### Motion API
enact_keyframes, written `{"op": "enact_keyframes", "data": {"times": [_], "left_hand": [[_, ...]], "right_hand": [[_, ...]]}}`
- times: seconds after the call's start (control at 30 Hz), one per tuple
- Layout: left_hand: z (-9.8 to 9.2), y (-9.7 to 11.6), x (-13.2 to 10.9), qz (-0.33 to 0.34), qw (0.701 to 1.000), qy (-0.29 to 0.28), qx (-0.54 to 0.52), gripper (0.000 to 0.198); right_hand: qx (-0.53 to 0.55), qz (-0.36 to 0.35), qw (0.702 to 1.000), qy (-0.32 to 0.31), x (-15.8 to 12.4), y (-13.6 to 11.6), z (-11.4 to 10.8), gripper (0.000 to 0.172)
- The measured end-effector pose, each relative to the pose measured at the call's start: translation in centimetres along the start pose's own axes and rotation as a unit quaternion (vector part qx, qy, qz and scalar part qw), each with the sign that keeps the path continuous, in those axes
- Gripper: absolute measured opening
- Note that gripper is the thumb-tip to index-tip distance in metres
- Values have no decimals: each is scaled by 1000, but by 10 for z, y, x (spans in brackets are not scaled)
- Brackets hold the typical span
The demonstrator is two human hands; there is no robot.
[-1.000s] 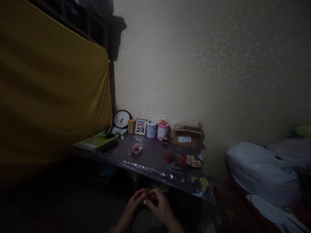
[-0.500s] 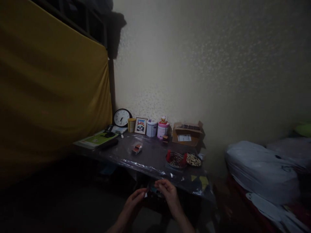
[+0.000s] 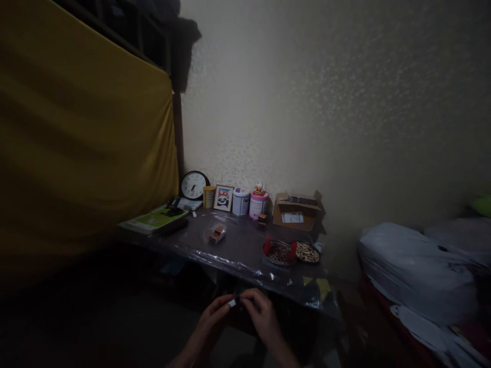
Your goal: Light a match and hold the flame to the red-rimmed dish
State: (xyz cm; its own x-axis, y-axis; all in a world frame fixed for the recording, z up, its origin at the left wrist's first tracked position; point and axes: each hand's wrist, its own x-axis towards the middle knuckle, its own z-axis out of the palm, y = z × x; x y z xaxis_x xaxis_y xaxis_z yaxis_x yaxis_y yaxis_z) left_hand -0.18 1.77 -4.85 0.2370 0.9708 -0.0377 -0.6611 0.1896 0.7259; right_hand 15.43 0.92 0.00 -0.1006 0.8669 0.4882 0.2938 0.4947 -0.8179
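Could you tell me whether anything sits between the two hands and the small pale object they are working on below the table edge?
Nothing visible does. The left hand and right hand meet fingertip to fingertip on the small pale object, in front of the table. It is too dim to tell what the object is.

2 hands: left hand, right hand, w/ 1 small pale item pinched btwn them. On the table: 1 clock, 1 framed pic, 3 tins – yellow tin, white tin, pink tin. 1 box, 2 dishes: left dish, right dish. 1 green book.
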Motion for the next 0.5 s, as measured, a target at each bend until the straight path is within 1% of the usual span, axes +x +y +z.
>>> {"op": "enact_keyframes", "data": {"times": [0.1, 0.2, 0.37, 0.5], "left_hand": [[1, -2, 1, 8, 1000, 4, 3, 24], [3, -1, 0, 16, 1000, 12, 12, 22], [4, 1, -2, 8, 999, 27, 42, 24], [3, 1, -1, 0, 999, 26, 26, 26]], "right_hand": [[-47, -22, 999, -11, -3, -1, 1, 14], [-68, -18, 997, -12, -3, 0, 0, 14], [-82, -2, 997, -2, -3, 1, -1, 13], [-76, -10, 997, -1, -3, 0, 0, 13]]}}
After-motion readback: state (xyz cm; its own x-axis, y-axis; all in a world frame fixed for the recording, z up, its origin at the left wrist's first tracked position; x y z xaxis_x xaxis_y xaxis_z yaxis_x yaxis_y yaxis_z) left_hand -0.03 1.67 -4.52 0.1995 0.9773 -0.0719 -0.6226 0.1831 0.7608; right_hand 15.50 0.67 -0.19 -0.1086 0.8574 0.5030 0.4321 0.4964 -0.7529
